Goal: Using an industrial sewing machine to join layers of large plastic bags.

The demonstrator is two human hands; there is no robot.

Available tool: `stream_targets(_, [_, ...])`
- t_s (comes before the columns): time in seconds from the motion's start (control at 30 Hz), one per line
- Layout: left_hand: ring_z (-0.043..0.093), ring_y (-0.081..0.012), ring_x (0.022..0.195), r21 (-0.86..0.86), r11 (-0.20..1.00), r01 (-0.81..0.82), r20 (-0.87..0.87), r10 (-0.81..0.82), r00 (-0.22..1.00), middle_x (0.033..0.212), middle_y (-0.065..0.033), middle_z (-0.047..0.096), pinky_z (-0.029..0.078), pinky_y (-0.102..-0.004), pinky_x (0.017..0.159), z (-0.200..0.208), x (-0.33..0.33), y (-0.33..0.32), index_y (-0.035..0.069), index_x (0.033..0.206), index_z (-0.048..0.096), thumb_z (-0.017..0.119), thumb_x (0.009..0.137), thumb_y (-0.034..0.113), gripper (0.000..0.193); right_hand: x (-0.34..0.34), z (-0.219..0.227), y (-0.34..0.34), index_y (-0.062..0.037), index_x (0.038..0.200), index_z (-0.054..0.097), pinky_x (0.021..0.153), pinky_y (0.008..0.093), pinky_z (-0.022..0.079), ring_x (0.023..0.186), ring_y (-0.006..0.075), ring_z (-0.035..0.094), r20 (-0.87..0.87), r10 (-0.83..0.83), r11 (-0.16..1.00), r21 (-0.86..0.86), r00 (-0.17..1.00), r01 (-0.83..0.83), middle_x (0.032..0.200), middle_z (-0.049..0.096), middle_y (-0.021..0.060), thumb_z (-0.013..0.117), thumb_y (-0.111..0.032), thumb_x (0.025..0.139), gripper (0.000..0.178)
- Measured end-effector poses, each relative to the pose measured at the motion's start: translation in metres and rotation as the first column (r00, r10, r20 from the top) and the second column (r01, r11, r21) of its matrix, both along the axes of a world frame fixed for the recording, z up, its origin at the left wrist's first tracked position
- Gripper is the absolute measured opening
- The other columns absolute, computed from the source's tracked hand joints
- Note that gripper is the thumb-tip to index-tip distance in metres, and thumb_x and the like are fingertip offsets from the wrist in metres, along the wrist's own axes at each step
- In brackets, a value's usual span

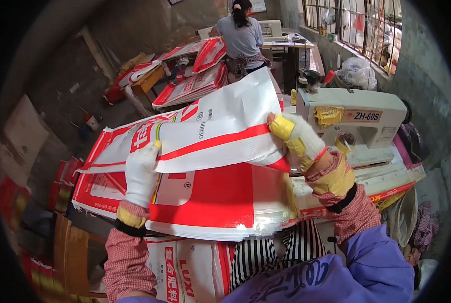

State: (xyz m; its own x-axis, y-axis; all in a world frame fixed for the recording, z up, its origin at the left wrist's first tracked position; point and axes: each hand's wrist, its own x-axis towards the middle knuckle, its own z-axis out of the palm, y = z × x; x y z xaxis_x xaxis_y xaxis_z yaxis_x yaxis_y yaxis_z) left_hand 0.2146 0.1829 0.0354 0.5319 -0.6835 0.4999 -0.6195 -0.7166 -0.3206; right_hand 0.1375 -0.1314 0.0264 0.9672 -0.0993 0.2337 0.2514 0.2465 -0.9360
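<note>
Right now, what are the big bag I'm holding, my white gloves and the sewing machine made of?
The bag looks like woven plastic, slightly shiny: its surface has a fine texture and bends in stiff curves. The gloves seem knitted, matte and soft-looking, maybe cotton. The sewing machine has a smooth, pale finish, probably painted metal, though plastic is possible.

The raised sack (pixel 220 121) hides part of the stack (pixel 215 199) beneath; the frame crops the lower sack (pixel 203 262).

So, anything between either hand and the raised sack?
Only the white gloves. Nothing else visible: the left hand holds the red-and-white woven sack by its near edge, the right hand by its right end.
</note>
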Motion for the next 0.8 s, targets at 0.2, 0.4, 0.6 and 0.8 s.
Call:
stream_targets(0.2, [0.06, -0.0192, 0.071, 0.098, 0.984, -0.149, 0.117, 0.137, 0.984, 0.074, -0.0028, 0.061, 0.047, -0.0317, 0.063, -0.054, 0.031, 0.051, 0.009, 0.078, 0.058, 0.054, 0.069, 0.009, 0.01, -0.019, -0.104, 0.042, -0.0041, 0.077, 0.061, 0.049, 0.0276, 0.041, 0.058, 0.0117, 0.051, -0.501, 0.017, 0.914, 0.359, 0.865, 0.19, 0.064, 0.055, 0.0016, 0.057, -0.028, 0.083, 0.025])
stream_targets(0.4, [0.059, -0.0197, 0.085, -0.596, 0.674, -0.437, -0.46, 0.159, 0.874, 0.094, -0.011, 0.062, 0.046, -0.0286, 0.075, -0.119, -0.033, 0.205, 0.003, 0.098, 0.058, 0.05, 0.079, 0.009, 0.022, -0.081, -0.114, 0.116, -0.0031, 0.103, 0.06, 0.078, 0.0276, 0.045, 0.088, 0.0143, 0.057, -0.352, 0.764, 0.472, -0.265, 0.54, -0.841, 0.094, 0.063, 0.0075, 0.059, -0.019, 0.082, 0.026])
stream_targets(0.6, [0.05, -0.0228, 0.109, -0.463, -0.394, -0.794, -0.378, -0.723, 0.579, 0.12, -0.016, 0.051, 0.038, -0.0311, 0.094, -0.154, -0.181, 0.187, -0.004, 0.119, 0.048, 0.041, 0.093, 0.027, 0.041, -0.047, -0.154, 0.022, -0.0085, 0.129, 0.034, 0.092, 0.0434, 0.044, 0.114, 0.0283, 0.047, -0.269, 0.447, 0.834, 0.47, 0.853, -0.289, 0.126, 0.044, 0.014, 0.06, -0.04, 0.081, 0.063])
stream_targets(0.8, [0.056, -0.0142, 0.086, -0.659, 0.227, -0.717, -0.751, -0.136, 0.647, 0.095, -0.0078, 0.061, 0.043, -0.0275, 0.077, -0.164, -0.256, 0.175, -0.003, 0.1, 0.056, 0.048, 0.09, 0.029, 0.035, 0.006, -0.181, -0.008, 0.0, 0.12, 0.044, 0.097, 0.0407, 0.038, 0.108, 0.0291, 0.051, -0.393, 0.095, 0.874, 0.474, 0.914, 0.113, 0.12, 0.051, 0.0139, 0.05, -0.029, 0.087, 0.044])
